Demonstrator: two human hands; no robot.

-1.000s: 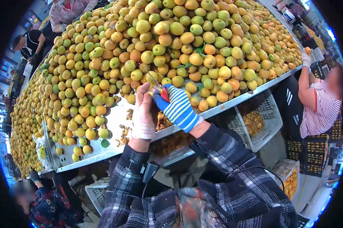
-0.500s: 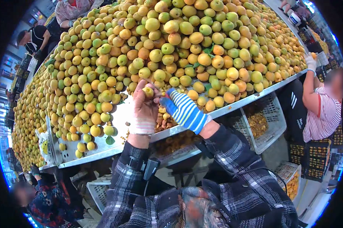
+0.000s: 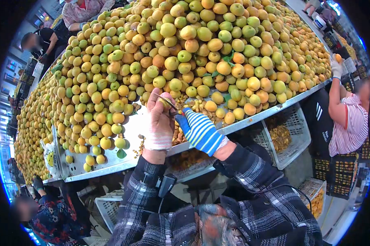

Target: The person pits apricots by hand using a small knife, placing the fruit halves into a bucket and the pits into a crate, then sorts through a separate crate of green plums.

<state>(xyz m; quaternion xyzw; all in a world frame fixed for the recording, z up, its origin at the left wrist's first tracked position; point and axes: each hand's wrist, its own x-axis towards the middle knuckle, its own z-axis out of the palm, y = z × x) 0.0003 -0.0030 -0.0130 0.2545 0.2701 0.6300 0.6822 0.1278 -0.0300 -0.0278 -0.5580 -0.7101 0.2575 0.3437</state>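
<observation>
My left hand (image 3: 159,125), in a pale pink-and-white glove, is closed around a yellow-green apricot (image 3: 167,105) above the table's front edge. My right hand (image 3: 202,130), in a blue-and-white striped glove with blue fingertips, grips a small knife (image 3: 169,101). Its thin blade lies across the apricot; the handle is mostly hidden by my fingers. Both hands meet at the fruit. Just beyond them rises a large heap of apricots (image 3: 184,56), yellow, green and orange, with a few leaves. Small brown pieces lie on the table beside and under my hands.
The metal table (image 3: 129,131) has a raised front rim. Below it stand a plastic crate (image 3: 289,137) with orange-brown pieces and another grey crate (image 3: 109,211). A person in a striped shirt (image 3: 349,125) works at the right, another in dark floral clothing (image 3: 53,217) at the lower left.
The knife blade now shows across the apricot, where it was not visible before. My left hand has turned slightly, and the whole view has shifted a little.
</observation>
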